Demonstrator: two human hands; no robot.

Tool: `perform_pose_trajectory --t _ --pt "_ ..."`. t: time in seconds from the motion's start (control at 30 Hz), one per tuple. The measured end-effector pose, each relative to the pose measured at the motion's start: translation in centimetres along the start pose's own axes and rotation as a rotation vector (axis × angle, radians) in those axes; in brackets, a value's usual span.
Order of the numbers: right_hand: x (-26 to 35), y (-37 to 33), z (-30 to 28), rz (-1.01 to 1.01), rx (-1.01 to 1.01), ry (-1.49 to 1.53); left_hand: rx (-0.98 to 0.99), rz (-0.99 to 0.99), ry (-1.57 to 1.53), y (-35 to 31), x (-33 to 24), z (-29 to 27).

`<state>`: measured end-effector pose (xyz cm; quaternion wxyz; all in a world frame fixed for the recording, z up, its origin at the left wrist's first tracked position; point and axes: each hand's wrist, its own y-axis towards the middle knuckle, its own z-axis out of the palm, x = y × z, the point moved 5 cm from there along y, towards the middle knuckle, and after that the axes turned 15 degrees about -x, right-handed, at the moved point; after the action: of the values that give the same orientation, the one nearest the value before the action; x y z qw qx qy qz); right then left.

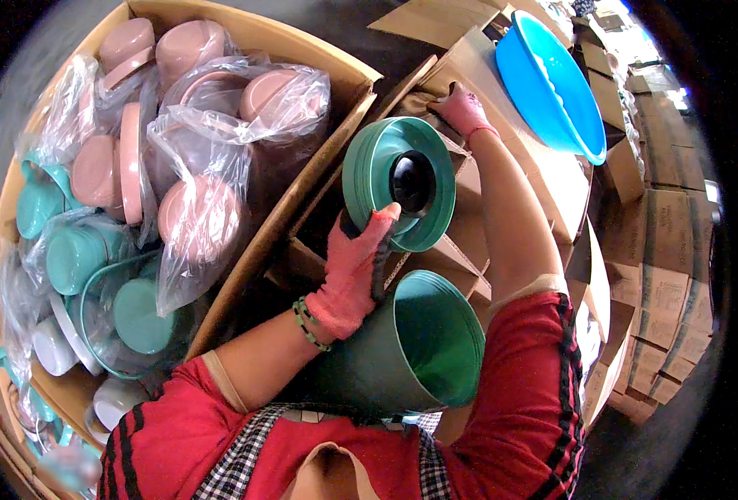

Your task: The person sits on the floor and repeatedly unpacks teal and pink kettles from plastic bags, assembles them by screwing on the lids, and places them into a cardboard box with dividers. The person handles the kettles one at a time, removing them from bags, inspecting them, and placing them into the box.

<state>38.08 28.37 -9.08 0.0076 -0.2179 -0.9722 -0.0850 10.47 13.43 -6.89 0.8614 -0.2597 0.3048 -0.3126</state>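
Observation:
My gloved left hand (354, 271) is closed on a round green lid (359, 179) with a glossy black centre, its thumb over the near rim. The lid is tilted so its ribbed side and inner face show. Just below it, a tall green bucket (344, 367) leans near my body with its mouth facing right. My right hand (466, 112), in a pink glove, reaches to the far side of the divided carton and closes on a brown cardboard piece (415, 104); its fingertips are partly hidden. Cardboard dividers (466, 187) stand between my arms.
On the left, a large open carton (261, 200) holds pink containers (198, 218), teal ones (77, 260) and white ones in clear plastic bags. A blue basin (582, 108) rests on cardboard at the far right. Stacked cartons (665, 283) line the right side.

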Motion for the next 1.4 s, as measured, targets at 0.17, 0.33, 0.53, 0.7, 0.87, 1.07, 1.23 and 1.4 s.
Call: perform_pose_trajectory --t 0.17,0.33,0.53,0.7,0.87,1.07,1.23,1.4 --pt "0.2 -1.6 -0.2 0.075 0.115 0.004 -0.013 0.006 0.043 -1.1 -0.4 0.4" --pt "2.5 -4.6 -5.9 -0.017 -0.163 0.027 0.138 0.397 0.11 -2.0 -1.8 0.9" --pt "2.1 -8.0 -18.9 -0.17 -0.348 0.078 0.22 0.464 0.076 0.3 -0.7 -1.2" --pt "-2.6 -16.7 -30.9 0.295 -0.419 0.62 0.337 0.17 -0.321 0.5 -1.6 -1.0" --pt "-8.6 -29.3 -32.5 0.5 -0.649 1.276 0.836 -0.044 -0.331 -4.2 -1.3 1.7" --pt "-3.2 -38.4 -24.6 0.589 -0.601 1.705 0.886 0.118 -0.212 -6.7 -2.0 5.9" --pt "-0.5 -39.4 -23.5 0.112 -0.368 1.311 0.803 0.277 -0.142 -7.3 -3.9 7.7" --pt "-0.9 -38.0 -19.5 0.247 -0.201 1.628 0.798 0.31 0.011 -7.6 -5.2 8.1"
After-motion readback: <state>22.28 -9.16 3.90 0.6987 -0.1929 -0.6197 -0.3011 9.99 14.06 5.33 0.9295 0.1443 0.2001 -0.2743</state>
